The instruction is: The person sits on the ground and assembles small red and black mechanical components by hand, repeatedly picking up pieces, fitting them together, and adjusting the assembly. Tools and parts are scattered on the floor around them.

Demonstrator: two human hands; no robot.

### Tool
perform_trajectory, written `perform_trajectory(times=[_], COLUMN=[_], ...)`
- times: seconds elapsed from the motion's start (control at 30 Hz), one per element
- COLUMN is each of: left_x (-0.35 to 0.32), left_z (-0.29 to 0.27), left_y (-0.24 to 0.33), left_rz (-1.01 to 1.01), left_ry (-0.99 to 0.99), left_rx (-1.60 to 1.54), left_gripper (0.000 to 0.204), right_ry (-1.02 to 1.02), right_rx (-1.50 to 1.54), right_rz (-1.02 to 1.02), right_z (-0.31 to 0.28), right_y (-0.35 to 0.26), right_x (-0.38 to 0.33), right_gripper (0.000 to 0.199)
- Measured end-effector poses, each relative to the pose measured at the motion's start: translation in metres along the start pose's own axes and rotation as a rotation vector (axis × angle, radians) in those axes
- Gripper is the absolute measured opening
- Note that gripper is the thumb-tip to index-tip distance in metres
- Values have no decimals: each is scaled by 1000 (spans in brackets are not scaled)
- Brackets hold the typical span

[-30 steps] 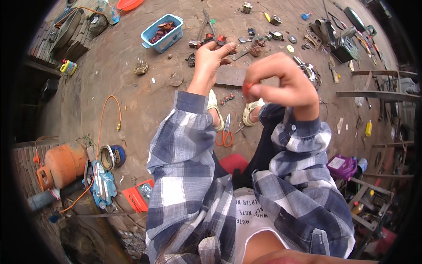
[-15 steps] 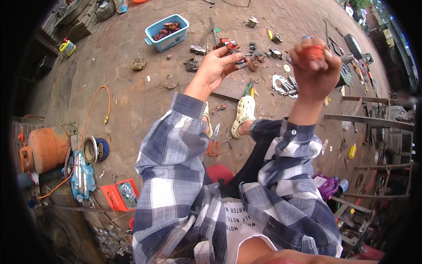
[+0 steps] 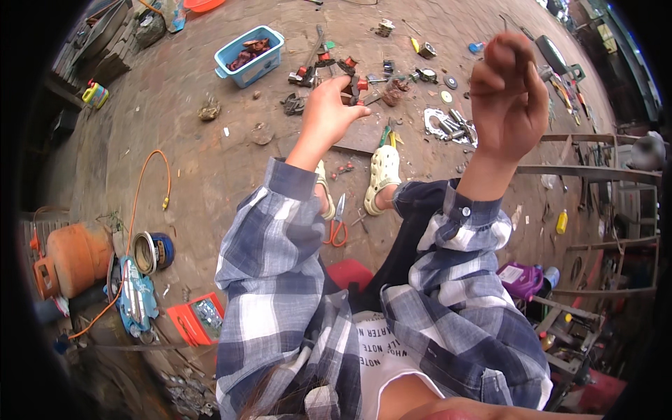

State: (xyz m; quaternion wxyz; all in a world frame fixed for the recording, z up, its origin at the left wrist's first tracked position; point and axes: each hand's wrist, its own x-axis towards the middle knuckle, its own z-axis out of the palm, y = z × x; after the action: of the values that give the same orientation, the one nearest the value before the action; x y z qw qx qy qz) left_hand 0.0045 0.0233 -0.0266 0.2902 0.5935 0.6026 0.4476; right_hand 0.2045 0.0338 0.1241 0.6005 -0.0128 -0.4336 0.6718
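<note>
My left hand is curled, thumb and fingers around a dark motor core with red windings; its fingertips are partly hidden. My right hand is raised to the right, fingers curled and blurred. A reddish patch that looks like the bundle of red wire shows at its fingertips, mostly hidden. Beyond my left hand, more dark pieces with red parts lie on the ground beside a hammer. A tangled brown clump lies just right of the core.
A blue tub holds reddish-brown scrap. Orange-handled scissors and green-handled pliers lie near my pale clogs. Metal parts are scattered ahead. An orange gas cylinder and open can stand left; a metal frame stands right.
My right hand has moved up, and its red wire shows less than before. My left hand has shifted slightly left and turned, its back now showing more. The head view has shifted slightly.
</note>
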Motion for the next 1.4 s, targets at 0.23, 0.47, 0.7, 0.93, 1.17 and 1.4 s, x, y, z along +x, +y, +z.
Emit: perform_trajectory(times=[0.23, 0.47, 0.7, 0.93, 1.17, 1.4], left_x=[-15, -20, -15, -23, -24, -29], left_z=[-19, -42, -43, -30, -31, -16], left_y=[18, 29, 13, 33, 30, 54], left_rz=[-97, -15, -49, -90, -40, -95], left_ry=[-123, -117, 51, -138, -134, -299], left_rx=[-415, -730, -512, -545, -371, -747], left_gripper=[59, 50, 38, 43, 41, 44], right_ry=[168, -289, -761, -375, -531, -47], right_rx=[-760, -1577, -608, -1284, -1198, -575], right_rz=[-106, 188, 408, -24, 357, 446], right_z=[-49, -88, -46, -52, -41, -50], right_y=[-3, 17, 30, 61, 59, 58], right_x=[10, -5, -7, -1, -14, -11], right_gripper=[37, 30, 30, 41, 22, 26])
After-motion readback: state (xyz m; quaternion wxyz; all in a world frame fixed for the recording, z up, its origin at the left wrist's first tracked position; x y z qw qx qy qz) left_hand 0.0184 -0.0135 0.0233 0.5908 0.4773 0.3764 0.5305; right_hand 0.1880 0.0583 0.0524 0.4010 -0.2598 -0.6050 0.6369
